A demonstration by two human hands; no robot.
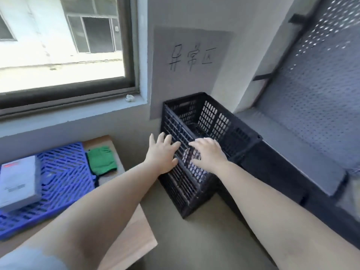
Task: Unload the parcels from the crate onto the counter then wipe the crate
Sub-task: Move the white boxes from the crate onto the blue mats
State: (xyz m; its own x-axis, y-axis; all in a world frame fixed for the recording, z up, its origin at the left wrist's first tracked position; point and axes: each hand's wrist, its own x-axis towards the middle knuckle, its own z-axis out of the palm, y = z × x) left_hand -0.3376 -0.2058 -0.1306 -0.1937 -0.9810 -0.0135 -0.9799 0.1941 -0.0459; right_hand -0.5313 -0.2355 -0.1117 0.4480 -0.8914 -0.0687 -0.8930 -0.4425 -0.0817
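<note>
A black slatted crate [229, 131] stands on the floor against the wall, in the corner. Its inside looks empty as far as I can see. My left hand [162, 152] lies with straight fingers against the crate's near left wall and top rim. My right hand [209, 152] reaches over the near rim, fingers spread and slightly bent over the inner wall. A grey boxed parcel [18, 182] lies on a blue slatted board [66, 176] on the wooden counter [136, 236] at the left. A green cloth [101, 159] lies on the counter beside the board.
A window with a grey sill [78, 112] is above the counter, with a crumpled white scrap [130, 98] on it. A paper sign with handwriting [191, 57] hangs on the wall above the crate. A dark perforated panel [311, 84] leans at the right over a low black bench [288, 172].
</note>
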